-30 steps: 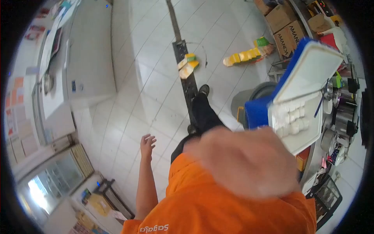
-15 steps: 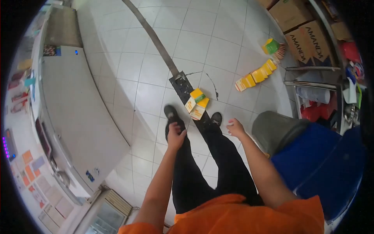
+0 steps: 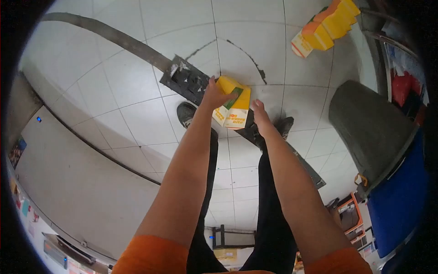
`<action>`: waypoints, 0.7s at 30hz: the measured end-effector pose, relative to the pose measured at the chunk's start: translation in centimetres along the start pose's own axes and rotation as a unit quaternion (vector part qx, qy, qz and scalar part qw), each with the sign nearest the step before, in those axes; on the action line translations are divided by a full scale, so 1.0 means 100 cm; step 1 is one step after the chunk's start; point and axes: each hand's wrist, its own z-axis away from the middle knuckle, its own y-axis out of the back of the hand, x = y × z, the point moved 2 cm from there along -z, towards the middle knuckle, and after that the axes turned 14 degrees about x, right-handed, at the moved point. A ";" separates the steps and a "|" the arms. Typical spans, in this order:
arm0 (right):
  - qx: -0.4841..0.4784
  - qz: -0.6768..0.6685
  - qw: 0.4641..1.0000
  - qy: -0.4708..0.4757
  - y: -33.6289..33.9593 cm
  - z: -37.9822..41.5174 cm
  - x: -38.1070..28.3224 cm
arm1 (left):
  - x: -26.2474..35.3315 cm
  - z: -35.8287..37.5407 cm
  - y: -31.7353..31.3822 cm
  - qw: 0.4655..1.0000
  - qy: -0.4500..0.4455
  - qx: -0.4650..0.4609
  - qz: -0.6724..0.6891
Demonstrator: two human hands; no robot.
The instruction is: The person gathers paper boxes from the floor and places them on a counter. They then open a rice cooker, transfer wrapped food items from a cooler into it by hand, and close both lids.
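- Here we are, both hands down at the near cartons, which lie together on the dark strip across the tiled floor, between our shoes.
- How far along? We've reached them, but they look to be at floor level, not lifted, by our judgement.
- And over there, the far row of cartons lies fanned out on the tiles, well apart, with neither hand on it.
- Our left hand is on the near cartons' left side, thumb across the top by the green patch, apart from the fingertips; whether it grips, we can't tell.
- Our right hand comes in just beside their right edge, its finger spread partly hidden, so open or closed we can't say.
- Both arms stretch forward and down, converging on the cartons from either side.
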 end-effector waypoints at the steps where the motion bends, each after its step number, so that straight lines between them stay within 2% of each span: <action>1: 0.021 -0.101 0.990 -0.100 -0.006 0.000 -0.010 | -0.006 -0.010 -0.012 0.999 -0.004 -0.014 0.034; 2: 0.023 -0.098 0.989 -0.113 -0.015 -0.017 0.000 | -0.012 -0.010 -0.022 0.997 -0.006 -0.029 0.067; 3: -0.004 -0.150 0.975 -0.164 -0.026 -0.033 0.017 | -0.018 0.000 -0.033 0.997 0.003 -0.042 0.062; 4: -0.031 -0.206 0.955 -0.212 -0.033 -0.032 0.026 | -0.020 0.010 -0.039 0.997 0.044 -0.055 0.013; 5: -0.034 -0.211 0.953 -0.213 -0.038 -0.026 0.028 | -0.018 0.008 -0.033 0.995 0.076 -0.057 -0.036; 6: -0.067 -0.176 0.952 -0.241 -0.039 -0.019 0.020 | -0.026 0.009 -0.032 0.992 0.075 -0.094 -0.045; 7: -0.097 -0.137 0.949 -0.266 -0.035 -0.011 0.010 | -0.024 0.010 -0.027 0.993 0.068 -0.090 -0.043; 9: -0.093 -0.138 0.951 -0.260 -0.023 0.005 0.004 | -0.021 0.026 -0.020 0.987 0.123 -0.100 0.000; 10: -0.099 -0.156 0.963 -0.196 -0.020 0.006 0.009 | -0.018 0.037 -0.013 0.988 0.120 -0.098 0.005; 12: -0.081 -0.186 0.977 -0.069 -0.002 0.031 -0.012 | -0.003 0.060 0.014 0.952 0.214 -0.089 0.199; 13: -0.083 -0.188 0.977 -0.058 0.013 0.058 -0.040 | 0.012 0.072 0.035 0.921 0.241 -0.083 0.294; 14: -0.040 -0.092 0.994 0.038 0.032 0.090 -0.081 | 0.030 0.086 0.057 0.881 0.261 -0.080 0.386; 15: 0.008 0.003 0.991 0.133 0.048 0.120 -0.113 | 0.060 0.101 0.082 0.876 0.258 -0.067 0.401; 16: 0.043 0.045 0.981 0.182 0.058 0.141 -0.129 | 0.094 0.114 0.104 0.872 0.252 -0.058 0.416; 17: 0.082 0.086 0.966 0.230 0.067 0.161 -0.145 | 0.107 0.119 0.107 0.870 0.195 -0.055 0.450; 18: 0.065 0.073 0.975 0.198 0.073 0.191 -0.168 | 0.120 0.124 0.114 0.864 0.240 -0.060 0.439; 19: 0.049 0.058 0.983 0.165 0.082 0.218 -0.194 | 0.134 0.127 0.119 0.906 0.229 -0.010 0.356; 20: 0.053 -0.024 0.973 0.222 0.091 0.231 -0.214 | 0.167 0.130 0.134 0.863 0.250 -0.058 0.436; 21: 0.057 -0.103 0.955 0.272 0.103 0.240 -0.231 | 0.197 0.131 0.145 0.869 0.235 -0.070 0.429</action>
